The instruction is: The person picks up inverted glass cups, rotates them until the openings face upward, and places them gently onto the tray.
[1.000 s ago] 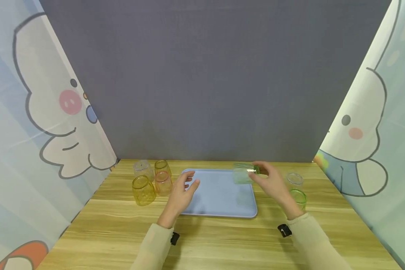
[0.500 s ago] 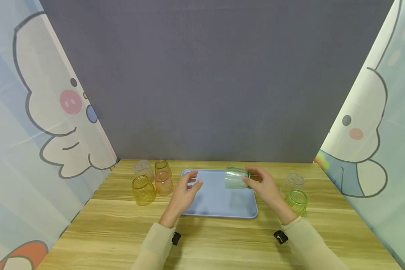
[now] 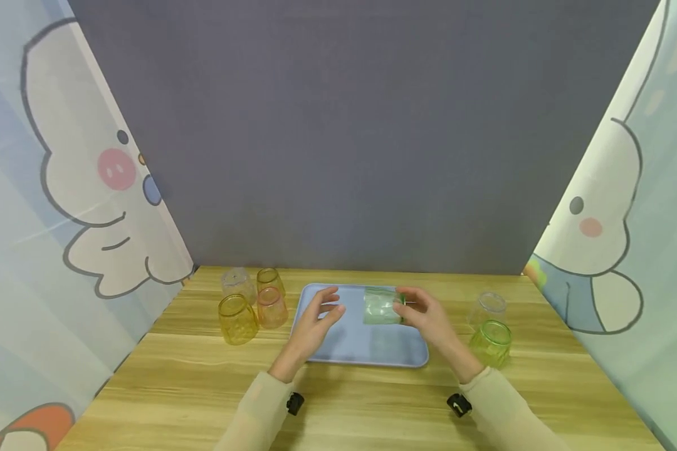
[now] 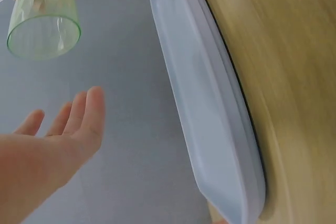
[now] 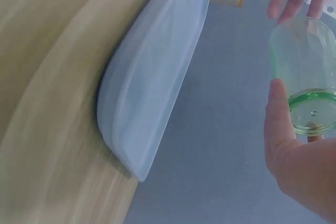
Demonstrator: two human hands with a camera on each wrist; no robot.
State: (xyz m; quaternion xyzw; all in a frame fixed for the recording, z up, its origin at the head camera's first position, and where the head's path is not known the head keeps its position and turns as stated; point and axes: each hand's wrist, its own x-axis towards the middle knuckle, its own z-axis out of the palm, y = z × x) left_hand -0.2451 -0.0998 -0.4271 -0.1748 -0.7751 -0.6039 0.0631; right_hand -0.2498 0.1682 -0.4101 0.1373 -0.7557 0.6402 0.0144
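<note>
My right hand (image 3: 429, 319) pinches a pale green glass (image 3: 382, 305) by its base, tipped on its side above the middle of the blue tray (image 3: 338, 344), mouth aimed at my other palm. My left hand (image 3: 316, 319) hovers just left of it, fingers straight and spread, holding nothing. At centre left of the frame four cups (image 3: 252, 303) stand upside down on the table (image 3: 203, 388); at centre right a green cup (image 3: 489, 343) sits before a clear one (image 3: 488, 308).
</note>
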